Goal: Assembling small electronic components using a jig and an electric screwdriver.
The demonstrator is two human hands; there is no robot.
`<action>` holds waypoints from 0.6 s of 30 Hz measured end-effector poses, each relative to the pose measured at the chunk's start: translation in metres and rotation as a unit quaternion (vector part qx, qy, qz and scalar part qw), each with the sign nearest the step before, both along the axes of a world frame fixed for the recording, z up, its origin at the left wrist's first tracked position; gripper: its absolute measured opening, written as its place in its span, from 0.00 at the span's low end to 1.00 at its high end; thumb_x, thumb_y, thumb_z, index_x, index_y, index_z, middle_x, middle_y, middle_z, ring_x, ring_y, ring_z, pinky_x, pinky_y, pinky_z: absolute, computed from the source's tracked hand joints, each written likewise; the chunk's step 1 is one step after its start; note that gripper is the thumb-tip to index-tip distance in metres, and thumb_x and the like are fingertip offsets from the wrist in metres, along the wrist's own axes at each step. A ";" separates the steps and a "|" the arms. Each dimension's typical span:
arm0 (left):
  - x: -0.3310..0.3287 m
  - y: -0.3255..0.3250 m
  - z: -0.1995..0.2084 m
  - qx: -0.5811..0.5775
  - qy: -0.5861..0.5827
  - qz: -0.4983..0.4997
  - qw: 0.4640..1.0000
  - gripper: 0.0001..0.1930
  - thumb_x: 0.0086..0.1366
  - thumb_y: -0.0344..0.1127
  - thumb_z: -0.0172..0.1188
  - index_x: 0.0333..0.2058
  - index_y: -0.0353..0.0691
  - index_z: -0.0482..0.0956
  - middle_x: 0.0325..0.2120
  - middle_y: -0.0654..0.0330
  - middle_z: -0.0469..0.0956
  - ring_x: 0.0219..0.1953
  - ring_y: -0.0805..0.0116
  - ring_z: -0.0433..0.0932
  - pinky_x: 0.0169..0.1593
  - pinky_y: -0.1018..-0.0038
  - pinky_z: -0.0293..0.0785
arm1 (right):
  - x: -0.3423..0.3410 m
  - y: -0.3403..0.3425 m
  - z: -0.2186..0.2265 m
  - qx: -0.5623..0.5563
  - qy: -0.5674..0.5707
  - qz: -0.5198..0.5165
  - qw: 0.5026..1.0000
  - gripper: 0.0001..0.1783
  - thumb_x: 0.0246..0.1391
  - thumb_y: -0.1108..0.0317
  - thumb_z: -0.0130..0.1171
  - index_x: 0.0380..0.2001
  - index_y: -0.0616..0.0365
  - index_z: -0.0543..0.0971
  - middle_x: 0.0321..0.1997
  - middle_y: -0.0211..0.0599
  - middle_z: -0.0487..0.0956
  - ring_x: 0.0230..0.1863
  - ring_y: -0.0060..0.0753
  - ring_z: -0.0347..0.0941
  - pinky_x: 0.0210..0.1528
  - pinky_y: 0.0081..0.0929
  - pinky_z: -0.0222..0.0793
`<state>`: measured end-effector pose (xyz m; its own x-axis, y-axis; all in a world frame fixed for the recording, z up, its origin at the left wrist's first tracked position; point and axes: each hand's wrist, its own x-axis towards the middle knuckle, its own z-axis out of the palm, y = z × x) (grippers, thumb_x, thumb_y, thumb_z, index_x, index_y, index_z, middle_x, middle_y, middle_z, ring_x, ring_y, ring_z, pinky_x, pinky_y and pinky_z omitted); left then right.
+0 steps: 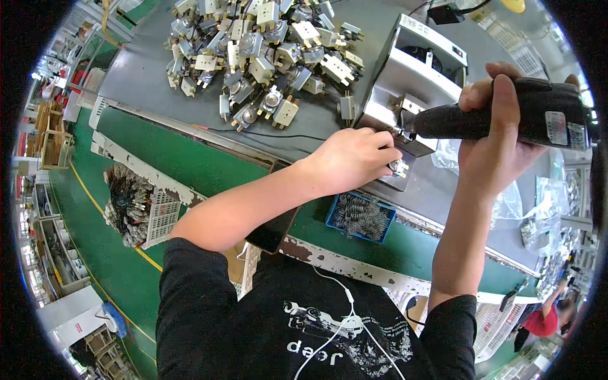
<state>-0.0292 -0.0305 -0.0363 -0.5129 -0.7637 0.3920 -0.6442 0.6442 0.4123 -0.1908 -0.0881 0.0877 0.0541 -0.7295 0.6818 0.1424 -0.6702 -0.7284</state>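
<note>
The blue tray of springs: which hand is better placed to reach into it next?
Probably the left hand: it is nearer the blue tray and seems to hold only a small metal part, while the right hand is wrapped around a bulky black tool.

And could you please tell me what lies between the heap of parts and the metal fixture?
In the head view, a single loose part lies on the gray tabletop between the heap of parts and the metal fixture.

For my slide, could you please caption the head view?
Right grip holding a black tool, left grip on a small part, at a metal box near springs.
</note>
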 end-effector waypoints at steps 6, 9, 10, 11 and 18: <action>0.000 0.001 -0.004 -0.006 -0.008 0.008 1.000 0.14 0.60 0.39 0.66 0.44 0.47 0.79 0.37 0.63 0.74 0.36 0.61 0.78 0.40 0.66 0.79 | 0.009 0.001 -0.003 0.017 -0.008 0.002 1.000 0.47 0.60 0.79 0.59 0.73 0.47 0.44 0.43 0.55 0.79 0.25 0.28 0.75 0.29 0.30 0.74; 0.000 0.001 -0.004 -0.008 -0.009 0.007 1.000 0.14 0.60 0.39 0.66 0.44 0.47 0.79 0.37 0.63 0.74 0.36 0.62 0.78 0.40 0.67 0.79 | 0.008 0.000 -0.002 0.015 0.006 0.000 1.000 0.48 0.60 0.79 0.58 0.74 0.46 0.42 0.44 0.55 0.79 0.25 0.28 0.75 0.29 0.30 0.74; 0.000 0.001 -0.004 -0.009 -0.009 0.007 1.000 0.14 0.60 0.39 0.66 0.44 0.47 0.79 0.37 0.63 0.74 0.36 0.62 0.78 0.40 0.67 0.79 | 0.008 0.000 -0.001 0.016 0.013 0.000 1.000 0.49 0.60 0.80 0.58 0.74 0.46 0.41 0.44 0.55 0.79 0.25 0.28 0.75 0.29 0.30 0.74; 0.000 0.001 -0.004 -0.006 -0.012 0.007 1.000 0.14 0.60 0.40 0.66 0.44 0.47 0.79 0.37 0.63 0.74 0.37 0.62 0.78 0.41 0.67 0.79 | 0.009 0.000 -0.001 0.015 0.013 0.000 1.000 0.49 0.60 0.80 0.58 0.74 0.46 0.41 0.44 0.55 0.79 0.25 0.28 0.75 0.29 0.30 0.74; 0.000 0.001 -0.003 0.014 -0.035 0.006 0.999 0.15 0.61 0.42 0.65 0.46 0.47 0.79 0.39 0.63 0.75 0.39 0.62 0.79 0.43 0.68 0.79 | 0.034 0.004 -0.006 -0.044 -0.087 -0.108 0.989 0.29 0.56 0.80 0.65 0.54 0.57 0.59 0.34 0.45 0.82 0.23 0.28 0.77 0.25 0.28 0.77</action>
<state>-0.0295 -0.0297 -0.0394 -0.5284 -0.7804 0.3342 -0.6801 0.6248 0.3836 -0.1565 -0.0836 0.0816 -0.2196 -0.6492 0.7282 0.1075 -0.7580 -0.6434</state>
